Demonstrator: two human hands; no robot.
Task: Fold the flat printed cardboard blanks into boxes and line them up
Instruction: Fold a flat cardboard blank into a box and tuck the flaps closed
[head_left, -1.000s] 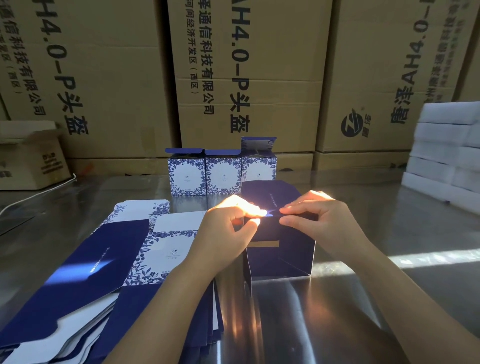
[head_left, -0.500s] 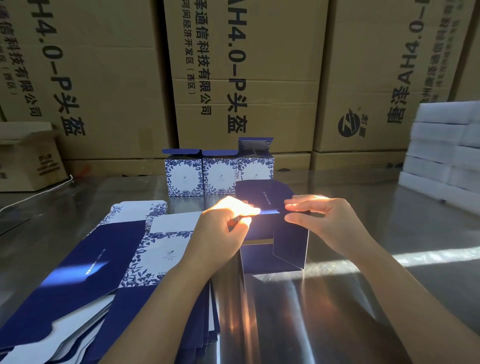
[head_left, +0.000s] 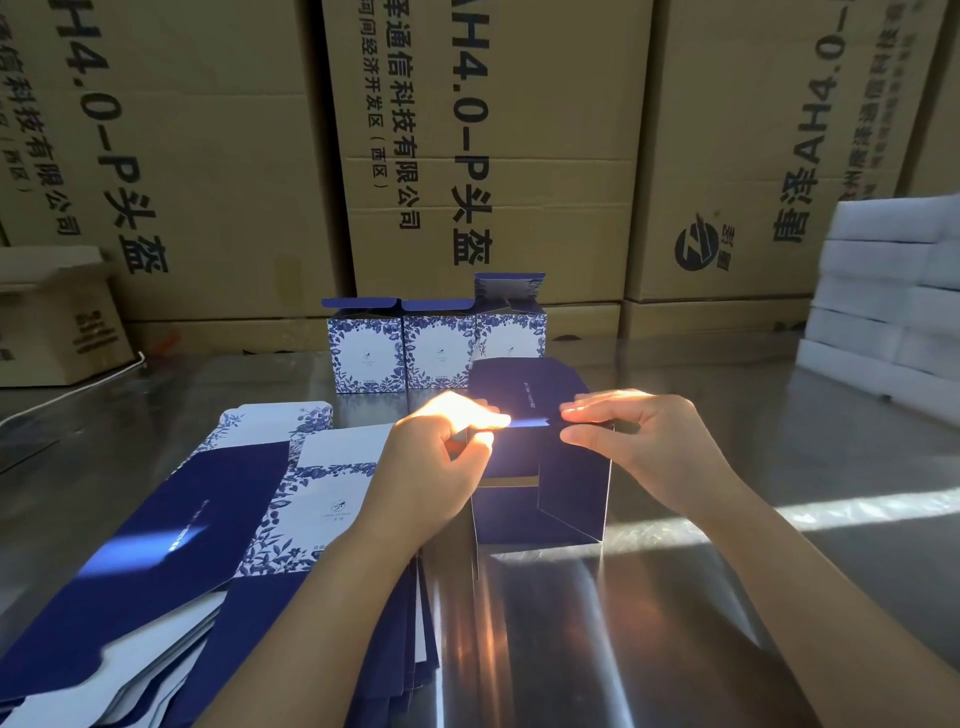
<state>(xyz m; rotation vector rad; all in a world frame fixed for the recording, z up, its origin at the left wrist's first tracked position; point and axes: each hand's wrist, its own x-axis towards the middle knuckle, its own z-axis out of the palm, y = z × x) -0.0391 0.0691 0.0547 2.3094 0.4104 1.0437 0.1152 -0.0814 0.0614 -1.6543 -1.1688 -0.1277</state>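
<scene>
Head view: left hand (head_left: 431, 462) and right hand (head_left: 654, 441) pinch box (head_left: 571, 486); glare hides their fingertips (head_left: 493, 420).

The person's left hand (head_left: 428, 465) and right hand (head_left: 654, 441) are bare, with slender fingers (head_left: 592, 441). The left forearm (head_left: 311, 613) and right forearm (head_left: 810, 582) are bare as well, over all the length that shows. A strip of bright sunlight lies across the knuckles and fingers of both hands and washes out their finer detail.

Flat blanks (head_left: 156, 545): pile cut off by left and bottom edges.
Third lined-up box (head_left: 511, 332): lower part hidden behind half-folded box (head_left: 566, 483).
Left grip (head_left: 436, 457): fingertips lost in glare.
</scene>
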